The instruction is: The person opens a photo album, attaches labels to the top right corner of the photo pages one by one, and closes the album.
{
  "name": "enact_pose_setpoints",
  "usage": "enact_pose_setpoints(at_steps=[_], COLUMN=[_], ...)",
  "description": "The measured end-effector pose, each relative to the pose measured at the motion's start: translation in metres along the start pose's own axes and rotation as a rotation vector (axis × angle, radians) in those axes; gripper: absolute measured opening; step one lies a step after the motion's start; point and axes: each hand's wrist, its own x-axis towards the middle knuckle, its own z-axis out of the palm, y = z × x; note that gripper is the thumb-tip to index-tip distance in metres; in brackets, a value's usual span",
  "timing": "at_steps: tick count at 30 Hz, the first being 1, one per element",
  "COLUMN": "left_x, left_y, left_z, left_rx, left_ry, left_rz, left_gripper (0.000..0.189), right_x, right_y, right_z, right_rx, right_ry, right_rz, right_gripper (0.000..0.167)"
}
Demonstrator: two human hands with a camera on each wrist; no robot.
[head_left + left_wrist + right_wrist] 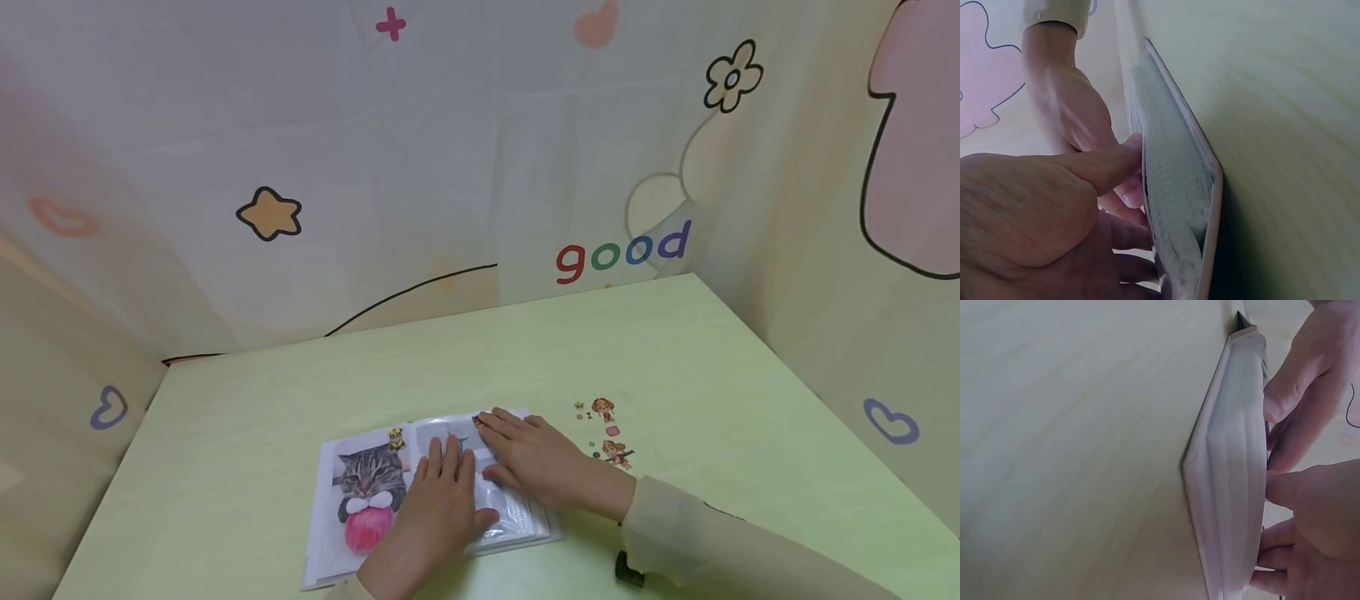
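Observation:
A photo album [318,517] lies open on the table, its thick stack of pages seen edge-on in both wrist views. Its left page carries a cat picture [371,471] with a pink fluffy ball and a small cartoon sticker [396,438] above it. Both hands rest on the glossy right page [510,517]. My left hand [442,504] lies near the spine, fingers extended and thumb out to the side. Farther right, my right hand [536,458] lies with straight fingers across the upper part of that page, partly covering another sticker [477,421].
Cartoon stickers [615,452] lie on the pale green table [300,387] to the right of the album. A small dark object [628,571] shows below the right sleeve [690,533]. Patterned curtains [420,167] enclose the table's back and sides.

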Motion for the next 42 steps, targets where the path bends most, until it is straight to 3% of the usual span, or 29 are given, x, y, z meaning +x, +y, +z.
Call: enact_pose_setpoints(at_steps=[8,13,19,24,29,38,42], left_x=[-0.002,-0.007,-0.01,-0.01,-0.011,-0.012,-0.012], left_y=[-0.015,-0.024,-0.026,-0.025,-0.025,-0.024,-0.024], left_z=[-0.001,-0.005,-0.005,-0.005,-0.004,-0.006,-0.007], left_rx=[-0.001,-0.087,-0.125,-0.115,-0.1,-0.106,-0.11], left_ry=[-0.045,-0.031,-0.035,-0.044,-0.032,-0.04,-0.041], left_rz=[0.064,0.121,0.123,0.114,0.13,0.131,0.126], left_gripper=[0.092,0.094,0.095,0.095,0.095,0.095,0.095], right_x=[0.005,0.007,0.008,0.006,0.003,0.008,0.013], right_y=[-0.002,-0.002,-0.003,-0.009,-0.017,-0.014,-0.008], right_z=[-0.003,-0.003,-0.005,-0.004,-0.002,0.0,-0.001], right_rx=[-0.021,-0.014,-0.042,-0.061,-0.074,-0.112,-0.073], right_ry=[-0.017,-0.022,-0.029,0.033,0.013,-0.017,-0.013], right_rz=[0.069,0.12,0.168,0.082,0.0,0.123,0.178], right_gripper=[0.067,0.07,0.077,0.071,0.062,0.072,0.08])
